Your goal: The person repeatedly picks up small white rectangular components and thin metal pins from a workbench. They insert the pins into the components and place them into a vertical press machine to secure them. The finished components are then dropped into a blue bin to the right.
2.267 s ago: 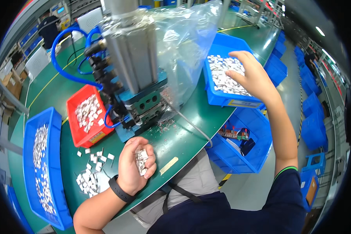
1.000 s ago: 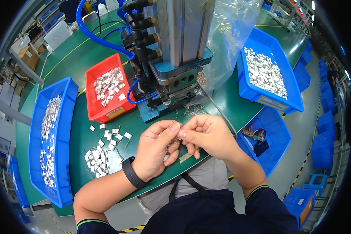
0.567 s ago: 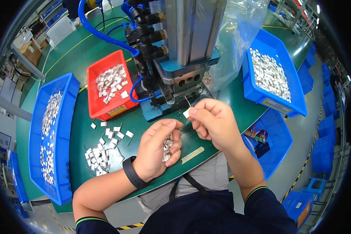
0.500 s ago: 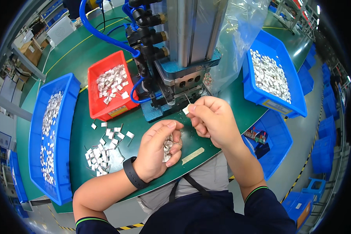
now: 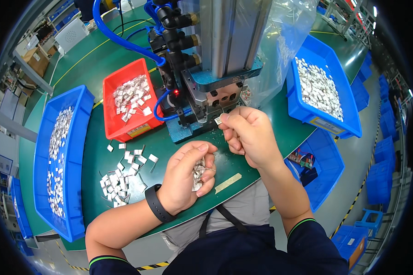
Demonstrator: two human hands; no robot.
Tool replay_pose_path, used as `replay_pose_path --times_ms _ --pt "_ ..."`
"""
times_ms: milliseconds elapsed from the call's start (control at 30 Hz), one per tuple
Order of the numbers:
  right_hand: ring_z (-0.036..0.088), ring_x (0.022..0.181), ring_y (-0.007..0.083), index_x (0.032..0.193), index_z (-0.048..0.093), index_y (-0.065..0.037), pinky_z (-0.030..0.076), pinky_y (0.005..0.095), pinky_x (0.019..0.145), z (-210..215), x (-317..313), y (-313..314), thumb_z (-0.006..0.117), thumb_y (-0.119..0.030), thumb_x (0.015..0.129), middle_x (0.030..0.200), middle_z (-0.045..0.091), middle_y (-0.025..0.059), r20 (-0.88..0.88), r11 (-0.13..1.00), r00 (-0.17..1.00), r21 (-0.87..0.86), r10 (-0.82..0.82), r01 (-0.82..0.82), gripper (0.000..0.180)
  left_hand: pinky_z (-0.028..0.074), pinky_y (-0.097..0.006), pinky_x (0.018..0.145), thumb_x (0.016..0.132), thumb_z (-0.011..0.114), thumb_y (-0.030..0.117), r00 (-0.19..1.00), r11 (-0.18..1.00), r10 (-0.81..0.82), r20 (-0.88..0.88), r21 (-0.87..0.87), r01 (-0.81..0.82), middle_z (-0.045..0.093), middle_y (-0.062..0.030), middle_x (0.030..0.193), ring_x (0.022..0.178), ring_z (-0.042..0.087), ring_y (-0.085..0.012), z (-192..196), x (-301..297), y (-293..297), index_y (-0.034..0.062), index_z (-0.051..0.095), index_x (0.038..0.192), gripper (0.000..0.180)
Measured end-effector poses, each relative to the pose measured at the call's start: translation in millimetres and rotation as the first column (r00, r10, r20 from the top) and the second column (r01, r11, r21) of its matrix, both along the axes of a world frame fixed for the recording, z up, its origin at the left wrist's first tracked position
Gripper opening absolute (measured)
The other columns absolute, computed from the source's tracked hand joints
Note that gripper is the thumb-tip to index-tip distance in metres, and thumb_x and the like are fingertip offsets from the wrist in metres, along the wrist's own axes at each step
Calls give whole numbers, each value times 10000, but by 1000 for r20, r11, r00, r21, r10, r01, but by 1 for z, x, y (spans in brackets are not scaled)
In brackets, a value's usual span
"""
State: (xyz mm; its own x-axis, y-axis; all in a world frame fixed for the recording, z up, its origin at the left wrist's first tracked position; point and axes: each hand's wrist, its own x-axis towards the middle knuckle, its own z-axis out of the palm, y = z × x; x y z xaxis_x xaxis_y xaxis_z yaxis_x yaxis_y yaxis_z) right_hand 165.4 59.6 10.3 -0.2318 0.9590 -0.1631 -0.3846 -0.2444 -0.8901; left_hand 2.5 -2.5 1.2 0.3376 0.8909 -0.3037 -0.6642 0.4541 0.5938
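Observation:
My right hand (image 5: 248,134) pinches one small white block-shaped part with thin wire leads (image 5: 218,120) between thumb and forefinger. It holds the part just in front of the lower tooling of a pneumatic press (image 5: 219,97). Curled in a loose fist, my left hand (image 5: 188,169) keeps several of the same white parts (image 5: 198,173) in its palm, some wires poking out by the fingers. A heap of loose white parts (image 5: 117,185) lies on the green table to the left of that hand.
A red bin (image 5: 109,120) with white parts stands left of the press. Blue bins of such parts flank the table, one at far left (image 5: 77,183), one at right (image 5: 293,98). A lower blue bin (image 5: 328,183) holds mixed items. Tape (image 5: 227,183) sticks to the table.
My right hand has shifted slightly left and turned the white part. The press tooling has changed position, and a red light on the press now glows. My left hand stays nearly still.

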Motion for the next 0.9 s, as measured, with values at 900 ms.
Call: replay_pose_path --times_ms 900 --pt "568 511 110 861 567 7 425 234 385 -6 7 -18 590 -91 865 733 623 84 -14 926 929 -74 371 -371 100 316 -211 352 980 497 214 997 999 43 -65 30 -41 504 -38 760 506 426 -92 0 2 -1 64 530 1099 194"
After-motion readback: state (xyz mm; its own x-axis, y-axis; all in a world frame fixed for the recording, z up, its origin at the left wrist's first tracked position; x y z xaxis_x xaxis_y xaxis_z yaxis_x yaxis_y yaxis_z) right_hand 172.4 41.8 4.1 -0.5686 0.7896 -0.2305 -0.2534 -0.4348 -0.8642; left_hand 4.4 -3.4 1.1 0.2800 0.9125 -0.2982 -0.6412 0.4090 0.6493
